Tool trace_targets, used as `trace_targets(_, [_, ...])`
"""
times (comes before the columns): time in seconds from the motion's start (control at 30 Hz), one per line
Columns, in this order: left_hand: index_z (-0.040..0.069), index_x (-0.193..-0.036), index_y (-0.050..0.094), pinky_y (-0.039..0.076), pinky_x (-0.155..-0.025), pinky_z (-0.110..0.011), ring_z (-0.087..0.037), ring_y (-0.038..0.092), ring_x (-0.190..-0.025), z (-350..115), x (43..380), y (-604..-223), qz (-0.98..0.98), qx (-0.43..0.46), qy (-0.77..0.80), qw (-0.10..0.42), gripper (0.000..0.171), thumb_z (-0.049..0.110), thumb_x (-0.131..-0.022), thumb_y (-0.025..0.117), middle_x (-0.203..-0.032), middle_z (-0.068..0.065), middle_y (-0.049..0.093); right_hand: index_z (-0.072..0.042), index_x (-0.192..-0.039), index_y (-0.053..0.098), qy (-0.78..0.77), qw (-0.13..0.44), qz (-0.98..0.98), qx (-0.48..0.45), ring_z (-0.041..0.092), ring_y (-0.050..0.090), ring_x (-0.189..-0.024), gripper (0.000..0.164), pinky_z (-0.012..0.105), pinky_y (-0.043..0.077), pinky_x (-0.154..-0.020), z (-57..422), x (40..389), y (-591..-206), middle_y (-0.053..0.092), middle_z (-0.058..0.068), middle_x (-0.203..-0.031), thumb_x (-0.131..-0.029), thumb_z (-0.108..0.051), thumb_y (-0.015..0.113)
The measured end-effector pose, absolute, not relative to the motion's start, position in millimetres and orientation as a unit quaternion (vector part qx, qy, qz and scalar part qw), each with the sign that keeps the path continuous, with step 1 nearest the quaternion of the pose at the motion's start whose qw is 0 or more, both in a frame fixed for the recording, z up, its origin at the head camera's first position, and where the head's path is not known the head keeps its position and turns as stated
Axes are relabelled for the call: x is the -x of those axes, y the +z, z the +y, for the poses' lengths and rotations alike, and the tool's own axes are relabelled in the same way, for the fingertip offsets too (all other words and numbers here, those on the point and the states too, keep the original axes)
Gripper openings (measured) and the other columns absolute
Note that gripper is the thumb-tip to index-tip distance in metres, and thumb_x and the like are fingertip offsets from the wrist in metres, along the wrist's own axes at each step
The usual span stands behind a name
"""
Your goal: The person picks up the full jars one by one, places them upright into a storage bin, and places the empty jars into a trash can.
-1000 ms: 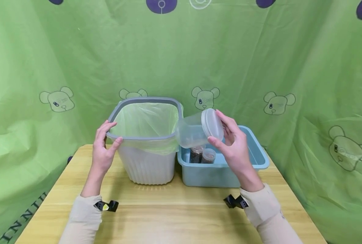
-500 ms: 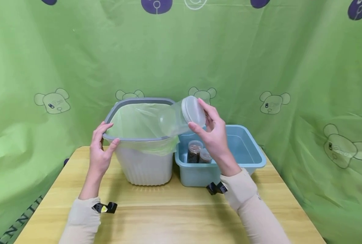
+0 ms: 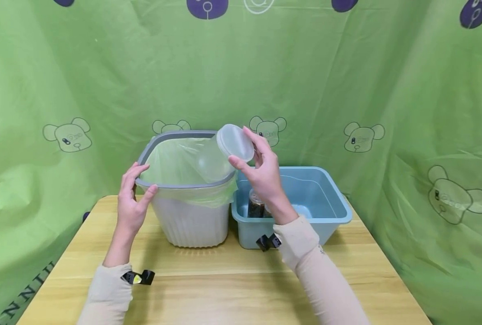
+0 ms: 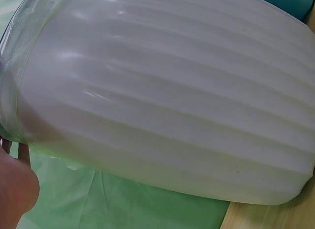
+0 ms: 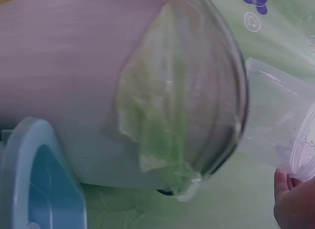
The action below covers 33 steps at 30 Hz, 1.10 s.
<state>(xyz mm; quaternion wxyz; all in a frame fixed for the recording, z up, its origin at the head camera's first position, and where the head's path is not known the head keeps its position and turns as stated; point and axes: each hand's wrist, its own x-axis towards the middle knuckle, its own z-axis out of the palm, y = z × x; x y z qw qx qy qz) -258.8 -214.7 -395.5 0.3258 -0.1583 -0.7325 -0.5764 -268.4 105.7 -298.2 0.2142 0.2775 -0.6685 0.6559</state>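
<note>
My left hand (image 3: 130,205) grips the left front corner of a grey-rimmed, ribbed white trash bin (image 3: 196,225), its thumb along the front of the rim. A pale green bag lines the bin and folds over its edge. With my right hand (image 3: 264,178) I hold a clear plastic jar (image 5: 275,111) by its lidded end (image 3: 236,143). The jar leans with its base pointing left and down, over the bin's right side. In the right wrist view, small dark specks show inside near the lid end. The left wrist view is mostly the bin's side.
A light blue basin (image 3: 326,220) stands just right of the bin. Inside it is a small clear jar (image 3: 256,206) with dark contents; another beside it is mostly hidden by my right wrist. Both containers stand on a wooden table (image 3: 208,289), before a green curtain (image 3: 306,81).
My right hand has carried the jar left and up from above the basin to over the bin, tilting it further. My left hand stays on the bin's rim.
</note>
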Motion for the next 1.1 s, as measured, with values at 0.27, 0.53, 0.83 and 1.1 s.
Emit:
trace_targets(0.27, [0.011, -0.146, 0.057, 0.021, -0.131, -0.041, -0.018, 0.027, -0.155, -215.1, 258.5, -396.0, -0.734, 0.157, -0.574, 0.327, 0.056, 0.004, -0.092, 0.07, -0.158, -0.012, 0.042, -0.006, -0.155, 0.045, 0.658, 0.176, -0.685, -0.26, 0.025, 0.052, -0.131, 0.077, 0.029, 0.042, -0.12, 95.7, 277.8, -309.6, 0.048, 0.014, -0.145, -0.088, -0.009, 0.081])
trace_targets(0.53, [0.01, -0.146, 0.057, 0.021, -0.131, -0.042, -0.018, 0.028, -0.155, -215.7, 257.7, -395.3, -0.734, 0.157, -0.575, 0.326, 0.056, 0.004, -0.092, 0.07, -0.159, -0.012, 0.042, -0.014, -0.157, 0.045, 0.606, 0.181, -0.729, -0.263, 0.028, 0.054, -0.13, 0.079, 0.035, 0.045, -0.118, 94.2, 281.4, -315.2, 0.049, 0.013, -0.145, -0.088, -0.022, 0.083])
trace_targets(0.83, [0.01, -0.146, 0.057, 0.021, -0.131, -0.042, -0.018, 0.027, -0.155, -215.6, 258.4, -395.1, -0.734, 0.158, -0.574, 0.326, 0.057, 0.003, -0.091, 0.07, -0.158, -0.013, 0.042, -0.018, -0.156, 0.047, 0.535, 0.194, -0.778, -0.265, 0.022, 0.054, -0.128, 0.08, 0.042, 0.048, -0.114, 91.0, 284.9, -320.7, 0.052, 0.008, -0.145, -0.086, -0.033, 0.084])
trace_targets(1.1, [0.011, -0.146, 0.057, 0.02, -0.131, -0.043, -0.019, 0.026, -0.156, -215.8, 259.1, -395.2, -0.737, 0.158, -0.574, 0.321, 0.056, 0.006, -0.092, 0.07, -0.158, -0.013, 0.042, -0.018, -0.153, 0.051, 0.472, 0.217, -0.806, -0.285, 0.026, 0.052, -0.136, 0.08, 0.052, 0.049, -0.111, 89.0, 287.5, -324.5, 0.053, 0.009, -0.148, -0.083, -0.033, 0.087])
